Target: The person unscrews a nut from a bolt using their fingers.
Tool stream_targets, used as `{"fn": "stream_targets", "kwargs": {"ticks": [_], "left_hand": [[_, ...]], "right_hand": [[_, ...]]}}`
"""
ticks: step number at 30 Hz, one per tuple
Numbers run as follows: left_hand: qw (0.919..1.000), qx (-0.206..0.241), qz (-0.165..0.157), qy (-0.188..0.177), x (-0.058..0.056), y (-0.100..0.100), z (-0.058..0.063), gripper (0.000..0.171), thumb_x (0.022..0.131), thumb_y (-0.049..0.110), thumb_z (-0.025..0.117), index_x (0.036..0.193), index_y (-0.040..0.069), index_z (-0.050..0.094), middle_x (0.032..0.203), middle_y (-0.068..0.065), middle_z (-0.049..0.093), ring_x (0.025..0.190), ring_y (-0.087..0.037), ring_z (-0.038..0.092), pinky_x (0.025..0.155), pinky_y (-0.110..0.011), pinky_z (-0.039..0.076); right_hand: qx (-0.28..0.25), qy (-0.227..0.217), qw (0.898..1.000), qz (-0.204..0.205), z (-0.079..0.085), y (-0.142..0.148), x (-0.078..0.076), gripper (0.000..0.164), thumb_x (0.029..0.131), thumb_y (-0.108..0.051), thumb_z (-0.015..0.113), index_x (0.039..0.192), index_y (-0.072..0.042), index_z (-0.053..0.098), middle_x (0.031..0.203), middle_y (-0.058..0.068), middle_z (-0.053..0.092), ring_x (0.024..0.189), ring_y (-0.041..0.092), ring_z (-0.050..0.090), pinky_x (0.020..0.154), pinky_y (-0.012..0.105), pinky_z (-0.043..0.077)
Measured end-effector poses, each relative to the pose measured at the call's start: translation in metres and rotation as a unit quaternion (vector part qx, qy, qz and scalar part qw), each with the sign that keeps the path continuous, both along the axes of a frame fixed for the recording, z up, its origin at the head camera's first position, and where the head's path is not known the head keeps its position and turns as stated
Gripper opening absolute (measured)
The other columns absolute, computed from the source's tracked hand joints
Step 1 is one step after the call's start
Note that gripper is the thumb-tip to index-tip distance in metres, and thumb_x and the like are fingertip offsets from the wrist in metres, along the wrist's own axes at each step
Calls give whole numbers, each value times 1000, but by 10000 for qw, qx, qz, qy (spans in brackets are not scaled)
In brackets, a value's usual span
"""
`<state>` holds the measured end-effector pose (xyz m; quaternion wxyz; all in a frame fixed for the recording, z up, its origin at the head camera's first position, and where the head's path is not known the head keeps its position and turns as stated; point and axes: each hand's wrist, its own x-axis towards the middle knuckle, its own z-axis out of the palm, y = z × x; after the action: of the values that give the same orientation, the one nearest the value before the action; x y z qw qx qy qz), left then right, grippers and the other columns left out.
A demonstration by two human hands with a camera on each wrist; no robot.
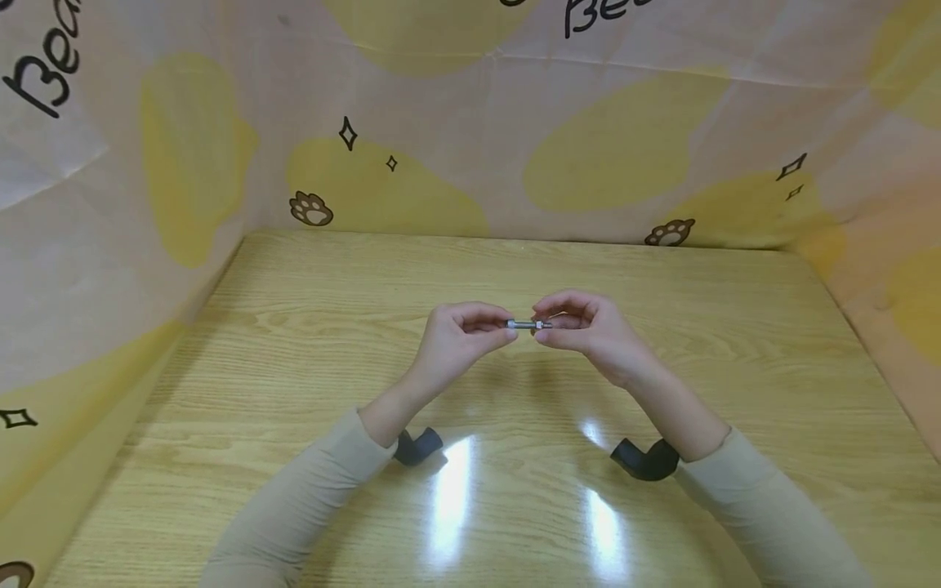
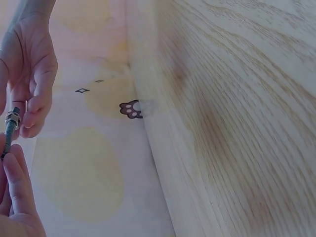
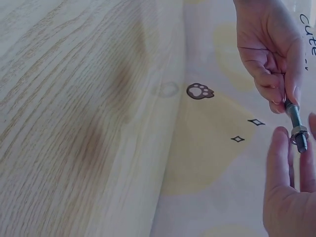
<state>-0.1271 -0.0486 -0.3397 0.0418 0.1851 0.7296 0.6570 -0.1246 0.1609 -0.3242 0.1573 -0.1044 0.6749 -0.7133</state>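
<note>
Above the middle of the table, a metal bolt [image 1: 524, 325] spans the space between both hands, lying nearly level in the head view. My left hand [image 1: 459, 339] pinches its head end between thumb and fingertips. A nut [image 3: 299, 132] sits on the threads towards the other end, and the bolt's tip sticks out past it. Around that nut curve the thumb and fingers of my right hand [image 1: 584, 331], with fingertips right beside it on either side. The left wrist view shows the nut [image 2: 13, 118] within the right hand's fingers.
Under the hands is a light wood-grain table [image 1: 353, 351] with bright reflections towards the front. A patterned cloth [image 1: 441, 122] rises along the back and both sides. Black curved pieces [image 1: 421, 447] show beside the sleeves, one at each wrist.
</note>
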Motion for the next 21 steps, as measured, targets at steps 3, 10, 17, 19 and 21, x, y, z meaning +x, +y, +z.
{"fn": "stream_targets", "kwargs": {"ticks": [3, 10, 17, 19, 21], "left_hand": [[10000, -6, 8, 26, 0, 0, 0, 16, 80, 5, 73, 94, -2, 70, 87, -10, 70, 74, -18, 66, 70, -31, 56], [10000, 48, -35, 59, -1, 2, -2, 16, 80, 5, 73, 94, -2, 70, 88, -9, 69, 75, -18, 66, 70, -31, 56], [9999, 31, -20, 98, -1, 1, -6, 15, 80, 5, 72, 94, -2, 70, 88, -9, 69, 75, -18, 66, 71, -31, 56], [9999, 52, -11, 86, -1, 2, -5, 16, 80, 6, 73, 94, -1, 70, 88, -9, 70, 76, -18, 66, 71, -31, 56], [9999, 75, -36, 65, -1, 2, -5, 16, 80, 6, 73, 94, -1, 70, 89, -9, 70, 76, -18, 66, 72, -32, 56]], "right_hand": [[50, -156, 9999, 42, 0, -1, -1, 10, 90, -3, 59, 99, -6, 62, 89, 4, 64, 77, 14, 66, 75, 29, 55], [-13, -194, 9998, -23, -3, 1, 0, 12, 87, 2, 61, 92, -8, 64, 85, 2, 64, 73, 12, 64, 74, 28, 55], [-196, -333, 9992, 81, -2, 0, 0, 13, 88, -1, 60, 96, -11, 62, 91, 4, 62, 77, 14, 65, 74, 28, 55], [-227, -570, 9980, 158, 0, -1, -1, 8, 92, -7, 56, 94, -11, 62, 84, 4, 63, 70, 14, 65, 69, 27, 56], [-190, -717, 9970, 219, 0, -1, -1, 9, 94, -9, 54, 91, -10, 63, 76, 4, 63, 64, 14, 63, 64, 26, 56]]}}
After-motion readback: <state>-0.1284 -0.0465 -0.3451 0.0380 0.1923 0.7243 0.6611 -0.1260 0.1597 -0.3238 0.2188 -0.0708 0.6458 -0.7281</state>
